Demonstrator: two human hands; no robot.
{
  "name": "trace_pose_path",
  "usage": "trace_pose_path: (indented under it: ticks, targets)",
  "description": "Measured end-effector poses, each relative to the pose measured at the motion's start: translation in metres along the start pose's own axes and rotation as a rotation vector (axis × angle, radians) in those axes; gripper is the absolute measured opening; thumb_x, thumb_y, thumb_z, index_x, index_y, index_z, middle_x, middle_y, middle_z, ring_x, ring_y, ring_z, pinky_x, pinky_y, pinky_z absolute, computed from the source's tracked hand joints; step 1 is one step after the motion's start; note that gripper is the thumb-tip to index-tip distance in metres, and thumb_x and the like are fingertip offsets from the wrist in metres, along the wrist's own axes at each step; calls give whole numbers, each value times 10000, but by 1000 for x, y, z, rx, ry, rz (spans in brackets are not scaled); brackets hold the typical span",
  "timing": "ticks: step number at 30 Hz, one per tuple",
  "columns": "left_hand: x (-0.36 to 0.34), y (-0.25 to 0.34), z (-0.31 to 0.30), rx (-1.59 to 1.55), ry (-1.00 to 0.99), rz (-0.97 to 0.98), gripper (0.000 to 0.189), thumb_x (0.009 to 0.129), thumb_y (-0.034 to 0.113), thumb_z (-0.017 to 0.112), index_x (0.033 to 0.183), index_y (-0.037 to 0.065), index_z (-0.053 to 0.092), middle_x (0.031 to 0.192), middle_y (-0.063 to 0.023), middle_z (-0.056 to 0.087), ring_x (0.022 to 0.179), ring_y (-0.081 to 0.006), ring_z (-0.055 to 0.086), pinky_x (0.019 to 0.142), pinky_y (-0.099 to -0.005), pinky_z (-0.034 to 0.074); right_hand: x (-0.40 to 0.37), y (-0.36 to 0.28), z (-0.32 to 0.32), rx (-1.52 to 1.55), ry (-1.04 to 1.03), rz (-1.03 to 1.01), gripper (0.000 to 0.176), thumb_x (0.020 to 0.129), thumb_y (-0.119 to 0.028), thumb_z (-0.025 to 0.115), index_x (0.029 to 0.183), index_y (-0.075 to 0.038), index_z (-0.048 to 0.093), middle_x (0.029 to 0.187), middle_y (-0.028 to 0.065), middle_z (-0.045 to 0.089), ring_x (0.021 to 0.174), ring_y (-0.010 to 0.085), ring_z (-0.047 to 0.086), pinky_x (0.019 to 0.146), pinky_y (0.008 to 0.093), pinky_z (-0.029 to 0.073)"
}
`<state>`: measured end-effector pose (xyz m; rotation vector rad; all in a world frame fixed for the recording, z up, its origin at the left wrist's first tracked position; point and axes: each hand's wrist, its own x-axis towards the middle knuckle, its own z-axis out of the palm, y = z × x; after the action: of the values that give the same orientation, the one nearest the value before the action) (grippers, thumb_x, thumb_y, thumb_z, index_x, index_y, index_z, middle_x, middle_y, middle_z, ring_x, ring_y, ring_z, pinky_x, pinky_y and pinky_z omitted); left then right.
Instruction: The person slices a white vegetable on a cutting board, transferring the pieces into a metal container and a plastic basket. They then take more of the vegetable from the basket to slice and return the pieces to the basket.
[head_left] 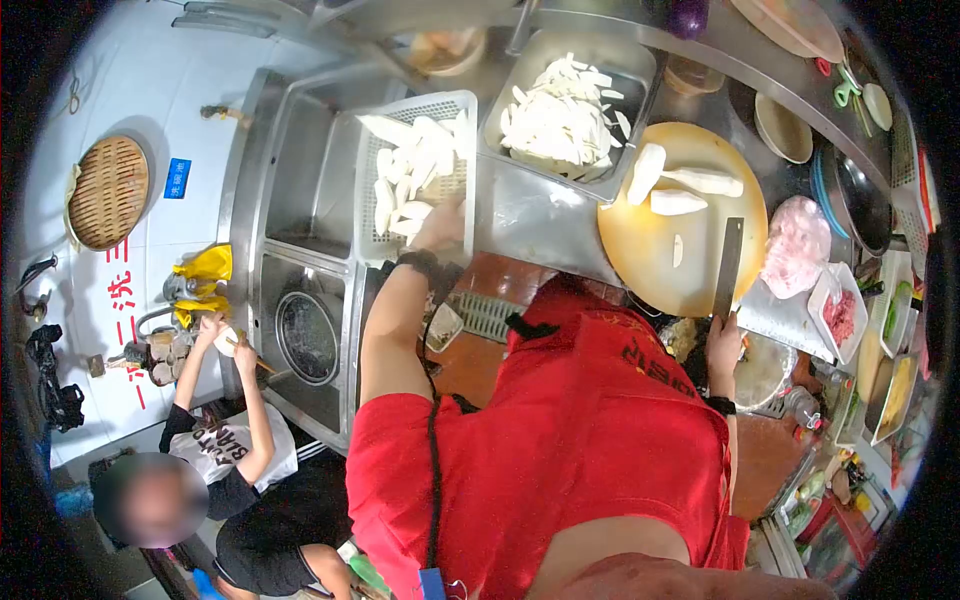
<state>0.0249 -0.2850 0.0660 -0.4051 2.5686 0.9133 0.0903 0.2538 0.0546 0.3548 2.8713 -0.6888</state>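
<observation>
My left hand (pixel 440 226) reaches to the front edge of a white perforated basket (pixel 462 160) holding several peeled white vegetables (pixel 425 150); its fingertips are too blurred to read. In my right hand (pixel 723 345) is the handle of a cleaver (pixel 729 268), whose blade lies over the right side of a round yellow cutting board (pixel 640 250). Several whole peeled vegetables (pixel 678 203) and a small cut slice (pixel 678 250) rest on the board. Behind it, to the left, a metal tray (pixel 495 140) holds a heap of white slices (pixel 562 120).
Metal sinks (pixel 330 190) stand at the left, where a co-worker (pixel 240 440) handles a white item. To the board's right are a bag of pink meat (pixel 797 245), a white tray of minced meat (pixel 838 315) and a black pan (pixel 862 200).
</observation>
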Motion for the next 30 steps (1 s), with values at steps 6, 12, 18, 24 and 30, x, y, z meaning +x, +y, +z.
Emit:
trace_pose_path:
  ticks: [6,12,18,24,30]
  targets:
    - [-4,-36,-54,47,89,-279,643,714,380,648,1225,18,500,1120,-246,580,1068,-363,552,925,-375,426,-1,-16,-10,-23,-79,105,426,887,-251,480,1150,84,474,932,322,585,884,461,567,747,486,452]
    - [-29,-54,-53,898,65,59,442,839,241,530,1258,128,445,1264,-81,482,961,-312,599,792,-423,499,0,-5,-1,-28,-46,85,398,883,-251,487,1140,53,483,919,313,591,871,464,567,737,496,450]
    - [-17,-64,-43,746,108,64,463,855,248,496,1299,168,392,1287,-68,463,952,-326,599,757,-419,516,4,11,8,-69,-10,24,381,883,-244,480,1134,43,484,907,316,590,854,467,568,721,510,448]
    - [-4,-35,-42,529,236,230,462,797,355,532,1218,169,495,1170,-128,559,935,-358,598,765,-451,495,3,11,10,-72,10,10,345,886,-256,469,1086,24,494,837,302,598,784,468,576,670,532,449]
    - [9,-22,-24,418,145,-143,697,752,419,574,1362,211,309,1062,-204,604,997,-390,575,860,-463,450,1,5,11,-96,21,12,332,889,-279,454,1055,6,494,797,290,603,747,463,583,648,540,450]
